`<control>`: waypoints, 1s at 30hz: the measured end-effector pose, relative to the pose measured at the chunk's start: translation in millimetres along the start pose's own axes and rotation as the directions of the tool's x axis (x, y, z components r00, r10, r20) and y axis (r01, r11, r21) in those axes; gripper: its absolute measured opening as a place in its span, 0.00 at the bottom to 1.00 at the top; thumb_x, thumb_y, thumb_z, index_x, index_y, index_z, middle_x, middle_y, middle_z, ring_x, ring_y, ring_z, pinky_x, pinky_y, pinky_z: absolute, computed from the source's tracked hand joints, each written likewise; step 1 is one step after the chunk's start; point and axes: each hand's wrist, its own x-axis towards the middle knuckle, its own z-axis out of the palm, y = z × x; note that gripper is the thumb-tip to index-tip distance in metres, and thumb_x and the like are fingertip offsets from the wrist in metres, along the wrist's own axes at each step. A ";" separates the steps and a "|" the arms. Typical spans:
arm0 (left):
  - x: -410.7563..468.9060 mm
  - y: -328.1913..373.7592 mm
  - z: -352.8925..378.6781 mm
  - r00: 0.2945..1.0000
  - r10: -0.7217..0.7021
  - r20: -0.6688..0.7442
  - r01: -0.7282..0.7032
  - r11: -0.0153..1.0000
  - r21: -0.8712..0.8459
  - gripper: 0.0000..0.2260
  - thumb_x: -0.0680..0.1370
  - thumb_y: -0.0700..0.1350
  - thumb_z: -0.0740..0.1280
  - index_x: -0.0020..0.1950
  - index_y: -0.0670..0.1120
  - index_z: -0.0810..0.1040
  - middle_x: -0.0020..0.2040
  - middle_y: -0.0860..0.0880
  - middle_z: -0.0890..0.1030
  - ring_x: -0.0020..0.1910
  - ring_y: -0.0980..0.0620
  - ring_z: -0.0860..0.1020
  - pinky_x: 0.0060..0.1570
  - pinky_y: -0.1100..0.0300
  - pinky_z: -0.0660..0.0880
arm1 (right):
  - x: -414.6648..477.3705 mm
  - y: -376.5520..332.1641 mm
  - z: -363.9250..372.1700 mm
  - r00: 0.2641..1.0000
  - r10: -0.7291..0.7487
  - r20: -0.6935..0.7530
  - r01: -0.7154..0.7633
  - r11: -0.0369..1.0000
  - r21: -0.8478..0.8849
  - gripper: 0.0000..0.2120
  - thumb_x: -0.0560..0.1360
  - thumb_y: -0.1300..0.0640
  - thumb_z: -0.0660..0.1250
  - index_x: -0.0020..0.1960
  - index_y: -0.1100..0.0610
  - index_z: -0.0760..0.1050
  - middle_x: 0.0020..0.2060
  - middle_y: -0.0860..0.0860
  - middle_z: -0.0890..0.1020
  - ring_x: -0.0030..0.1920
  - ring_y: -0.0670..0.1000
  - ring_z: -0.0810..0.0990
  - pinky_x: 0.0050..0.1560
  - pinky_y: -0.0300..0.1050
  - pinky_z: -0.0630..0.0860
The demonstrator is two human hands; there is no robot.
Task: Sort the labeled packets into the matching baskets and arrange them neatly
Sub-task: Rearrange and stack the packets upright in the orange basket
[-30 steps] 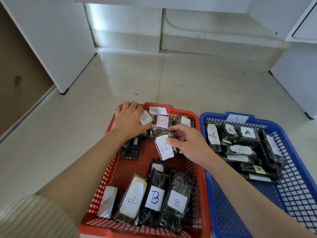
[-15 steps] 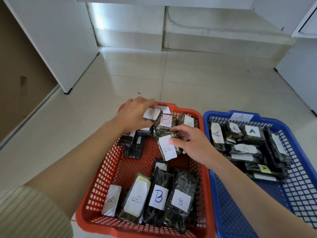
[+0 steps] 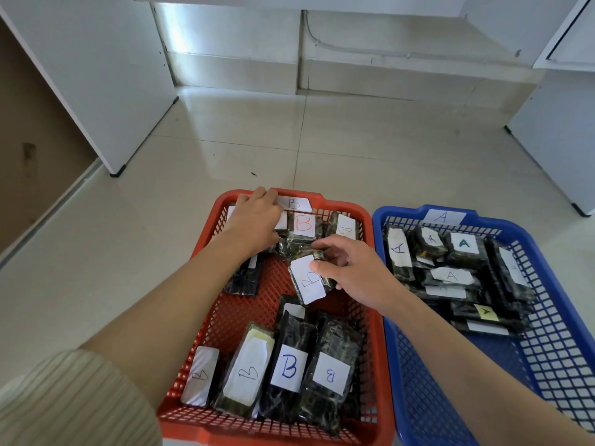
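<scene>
- At the far end of the red basket (image 3: 341,206), the left hand (image 3: 254,223) has moved up from the middle of the row to the back wall, taking its packet along. The hand now covers that packet, so whether it still grips cannot be told.
- The right hand (image 3: 351,268) has stayed put, pinching the tilted B packet (image 3: 307,281) over the basket's middle.
- Judged from this, sorting looks done and the back row is being straightened.
- Counted: two baskets; about eleven B packets (image 3: 288,368), some overlapped; at least eight A packets (image 3: 450,275) in the blue basket (image 3: 402,365).
</scene>
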 end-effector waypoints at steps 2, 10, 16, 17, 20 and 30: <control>3.6 -0.7 1.8 1.000 0.001 -0.016 -0.001 1.000 -0.011 0.22 0.75 0.46 0.67 0.68 0.44 0.70 0.66 0.44 0.69 0.65 0.45 0.66 0.63 0.49 0.65 | -0.8 1.1 -0.9 1.000 0.003 -0.004 -0.003 1.000 0.004 0.13 0.74 0.53 0.69 0.59 0.49 0.76 0.48 0.47 0.79 0.48 0.48 0.79 0.49 0.46 0.78; -25.3 -14.1 12.5 0.959 -0.101 -0.263 0.027 0.962 -0.273 0.20 0.74 0.49 0.69 0.64 0.48 0.73 0.61 0.49 0.76 0.62 0.46 0.72 0.60 0.51 0.62 | -1.1 -0.1 5.5 0.996 -0.024 -0.089 0.024 1.000 0.002 0.12 0.73 0.56 0.70 0.56 0.53 0.73 0.48 0.46 0.79 0.45 0.42 0.78 0.44 0.33 0.74; -79.2 -33.2 26.9 0.810 -0.568 -0.144 0.470 0.777 -0.419 0.23 0.80 0.55 0.56 0.72 0.46 0.63 0.69 0.45 0.68 0.68 0.44 0.65 0.64 0.45 0.63 | 21.3 -17.8 33.6 0.974 -0.189 -0.122 0.137 0.927 -0.349 0.13 0.77 0.56 0.65 0.61 0.51 0.72 0.53 0.52 0.78 0.54 0.50 0.75 0.54 0.46 0.73; -82.8 -32.3 30.5 0.810 -0.584 -0.045 0.506 0.736 -0.449 0.24 0.81 0.55 0.54 0.74 0.45 0.60 0.70 0.43 0.67 0.68 0.43 0.66 0.64 0.45 0.64 | 26.6 -19.9 41.4 0.976 -0.202 -0.086 0.150 0.900 -0.409 0.13 0.77 0.56 0.64 0.62 0.51 0.72 0.53 0.53 0.78 0.56 0.52 0.74 0.54 0.49 0.73; -89.0 -27.3 35.2 0.815 -0.574 0.083 0.507 0.637 -0.580 0.21 0.82 0.54 0.52 0.73 0.45 0.60 0.66 0.42 0.71 0.63 0.41 0.72 0.59 0.46 0.69 | 38.2 -19.7 62.6 0.978 -0.209 0.020 0.186 0.814 -0.550 0.15 0.79 0.57 0.62 0.65 0.53 0.71 0.56 0.54 0.78 0.61 0.54 0.71 0.55 0.52 0.75; -91.8 -24.4 39.6 0.827 -0.561 0.038 0.460 0.635 -0.620 0.14 0.83 0.45 0.51 0.68 0.44 0.65 0.54 0.41 0.78 0.51 0.39 0.78 0.51 0.45 0.74 | 29.2 -5.4 74.3 0.974 -0.190 0.125 0.219 0.640 -0.737 0.31 0.73 0.51 0.70 0.71 0.56 0.61 0.65 0.53 0.67 0.64 0.55 0.70 0.56 0.48 0.73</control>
